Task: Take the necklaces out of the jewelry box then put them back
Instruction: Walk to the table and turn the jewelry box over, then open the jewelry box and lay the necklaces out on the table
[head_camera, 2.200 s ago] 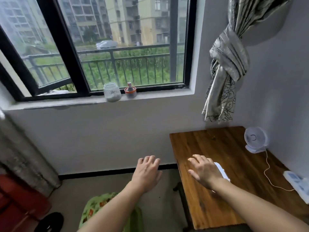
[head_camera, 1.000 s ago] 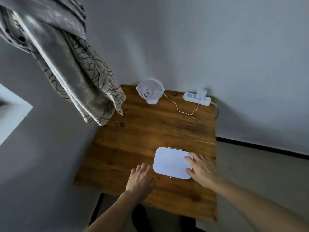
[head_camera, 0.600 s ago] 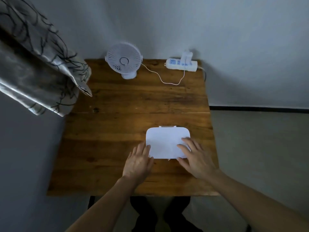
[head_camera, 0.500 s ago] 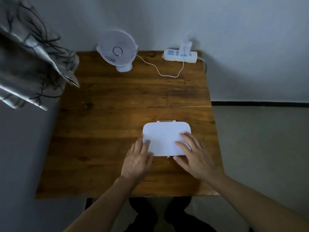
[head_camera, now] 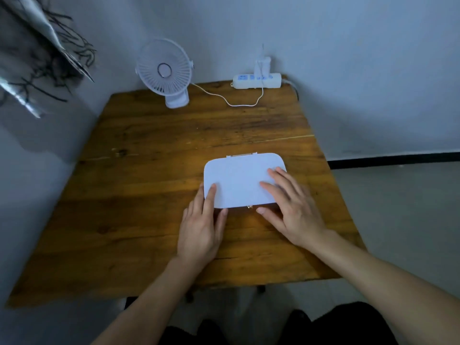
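From the head view we look down on a brown wooden worktop (head_camera: 149,200). Its planks run side to side, with dark knots and a pale line across the far half. It sits in a corner. One grey-white wall (head_camera: 348,70) stands behind it at 12 o'clock and another meets its left edge at 9 o'clock. At 10 o'clock a patterned curtain (head_camera: 37,53) hangs in, blurred, near the far left corner. At 3 o'clock lies a pale floor (head_camera: 398,220), parted from the wall by a dark skirting (head_camera: 393,160).

On the far edge at 11 o'clock a small white fan (head_camera: 165,70) stands upright, facing us. At 1 o'clock a white strip (head_camera: 257,80) lies against the wall with a white plug (head_camera: 262,64) standing in it. A thin white cable (head_camera: 224,98) loops over the wood between fan and strip.

The white box (head_camera: 239,180) lies flat, right of the worktop's middle at about 3 o'clock. Its lid is down, so we cannot see inside. Its hinge (head_camera: 241,154) is on the far side and a small gold clasp (head_camera: 249,207) on the near edge.

Our left hand (head_camera: 201,232) is open with straight fingers. The forefinger tip rests on the lid's near left corner and the thumb lies just by the near edge. Our right hand (head_camera: 293,215) is open too. Its fingers are spread flat on the lid's right part and its thumb sits just beside the clasp. Both bare forearms come in from 6 o'clock.
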